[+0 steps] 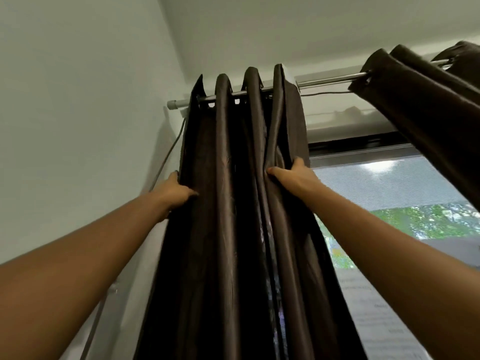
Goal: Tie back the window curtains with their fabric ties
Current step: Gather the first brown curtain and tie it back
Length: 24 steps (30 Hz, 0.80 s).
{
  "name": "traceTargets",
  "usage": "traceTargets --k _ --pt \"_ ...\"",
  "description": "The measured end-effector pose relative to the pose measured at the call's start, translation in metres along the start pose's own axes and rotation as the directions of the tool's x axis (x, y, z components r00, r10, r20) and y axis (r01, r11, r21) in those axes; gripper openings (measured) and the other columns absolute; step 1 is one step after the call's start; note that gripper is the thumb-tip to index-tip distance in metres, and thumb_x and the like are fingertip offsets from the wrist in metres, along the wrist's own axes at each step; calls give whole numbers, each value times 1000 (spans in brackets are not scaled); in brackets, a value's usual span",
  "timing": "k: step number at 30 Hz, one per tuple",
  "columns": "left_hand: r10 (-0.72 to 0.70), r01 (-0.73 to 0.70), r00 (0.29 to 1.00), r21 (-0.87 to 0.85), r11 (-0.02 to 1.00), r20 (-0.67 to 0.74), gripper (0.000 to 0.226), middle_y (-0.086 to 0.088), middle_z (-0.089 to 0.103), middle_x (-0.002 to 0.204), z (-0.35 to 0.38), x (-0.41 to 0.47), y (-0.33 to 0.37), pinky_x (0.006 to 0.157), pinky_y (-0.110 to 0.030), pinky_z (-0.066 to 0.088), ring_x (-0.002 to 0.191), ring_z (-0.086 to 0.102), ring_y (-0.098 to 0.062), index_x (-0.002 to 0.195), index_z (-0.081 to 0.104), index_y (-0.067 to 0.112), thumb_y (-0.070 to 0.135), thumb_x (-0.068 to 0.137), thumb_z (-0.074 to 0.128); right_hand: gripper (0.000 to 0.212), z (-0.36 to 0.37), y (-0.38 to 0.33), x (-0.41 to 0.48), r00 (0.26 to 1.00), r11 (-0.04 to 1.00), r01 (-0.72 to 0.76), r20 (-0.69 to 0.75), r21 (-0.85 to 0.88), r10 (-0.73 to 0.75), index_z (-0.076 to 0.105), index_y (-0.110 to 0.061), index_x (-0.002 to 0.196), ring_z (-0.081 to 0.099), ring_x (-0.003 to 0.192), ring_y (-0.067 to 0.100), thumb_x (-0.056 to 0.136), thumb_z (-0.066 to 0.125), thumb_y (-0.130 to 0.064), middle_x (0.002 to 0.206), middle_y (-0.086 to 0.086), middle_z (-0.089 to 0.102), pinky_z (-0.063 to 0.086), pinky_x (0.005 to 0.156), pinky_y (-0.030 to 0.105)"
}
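Note:
A dark brown left curtain (226,203) hangs bunched in folds from a metal rod (327,81), seen from below. My left hand (174,189) grips the curtain's left edge, with the fingers hidden behind the fabric. My right hand (293,175) grips the folds at the curtain's right edge, thumb in front. Both arms reach up. A second brown curtain (426,110) hangs on the rod at the upper right. No fabric tie is visible.
A white wall (78,126) stands to the left, with a grey cord (166,157) running down it beside the curtain. The window (389,198) with a mesh screen lies to the right, trees beyond it. The ceiling is close above the rod.

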State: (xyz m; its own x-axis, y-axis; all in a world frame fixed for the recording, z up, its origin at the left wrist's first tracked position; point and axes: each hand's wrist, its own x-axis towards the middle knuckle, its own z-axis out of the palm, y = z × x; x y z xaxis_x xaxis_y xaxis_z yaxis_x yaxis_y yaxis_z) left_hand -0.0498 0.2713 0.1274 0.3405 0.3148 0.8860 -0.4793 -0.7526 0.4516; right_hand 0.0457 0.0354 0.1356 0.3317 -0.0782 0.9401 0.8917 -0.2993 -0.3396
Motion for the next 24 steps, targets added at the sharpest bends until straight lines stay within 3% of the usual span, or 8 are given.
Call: traceTargets --k 3,6,10,14,16,18,21,24 --pt "213 -198 974 173 965 -73 61 0 59 126 14 -1 -1 85 -33 49 97 59 -23 145 36 32 10 90 52 67 -14 9 0 996 973 22 -82 -231 -42 24 -12 143 50 117 38 87 55 -31 131 19 51 42 93 41" --pt "427 -342 887 370 864 -176 59 0 64 119 41 -8 16 82 -36 51 95 61 -25 144 37 37 12 91 44 47 -27 15 -1 986 938 40 -139 -346 -93 34 -12 134 53 99 34 89 49 -15 119 17 55 40 74 37" --pt "402 -380 910 176 908 -107 56 -8 54 138 105 2 63 104 -36 42 125 50 -31 141 45 30 8 89 44 35 -67 39 6 966 911 27 -225 -411 -131 46 -12 123 53 98 33 88 48 -10 114 16 58 35 69 34" --pt "457 -438 876 -144 887 152 42 -4 66 121 184 0 112 102 -36 46 115 60 -24 123 65 25 13 83 60 33 -104 58 17 961 915 -1 -254 -403 -111 57 -15 118 56 101 36 86 51 -9 113 16 60 41 71 34" --pt "489 -429 840 -266 863 236 41 -6 66 122 217 -17 142 102 -35 45 113 59 -23 125 64 20 12 86 57 30 -127 70 23 958 929 -23 -275 -371 -85 63 -14 112 59 100 36 84 53 -9 108 18 63 47 75 36" --pt "504 -413 800 -312 856 325 43 -7 57 133 233 -26 158 99 -22 37 119 52 -19 134 54 15 1 94 46 24 -147 82 28 961 953 -38 -273 -299 -47 66 -12 103 61 97 35 82 55 -9 102 18 65 52 82 40" --pt "491 -403 811 -304 863 318 45 -5 51 138 241 -20 154 98 -18 32 127 45 -18 140 45 12 -1 97 42 13 -168 100 32 977 990 -40 -212 -134 10 68 -14 90 65 86 31 81 59 -15 92 14 69 56 76 44" --pt "493 -426 859 -343 837 137 39 0 58 130 241 -21 133 105 -29 39 121 52 -16 136 51 15 18 97 51 14 -165 95 23 1000 998 -3 -29 69 5 59 -19 105 60 74 15 92 56 -22 89 3 64 48 57 27"
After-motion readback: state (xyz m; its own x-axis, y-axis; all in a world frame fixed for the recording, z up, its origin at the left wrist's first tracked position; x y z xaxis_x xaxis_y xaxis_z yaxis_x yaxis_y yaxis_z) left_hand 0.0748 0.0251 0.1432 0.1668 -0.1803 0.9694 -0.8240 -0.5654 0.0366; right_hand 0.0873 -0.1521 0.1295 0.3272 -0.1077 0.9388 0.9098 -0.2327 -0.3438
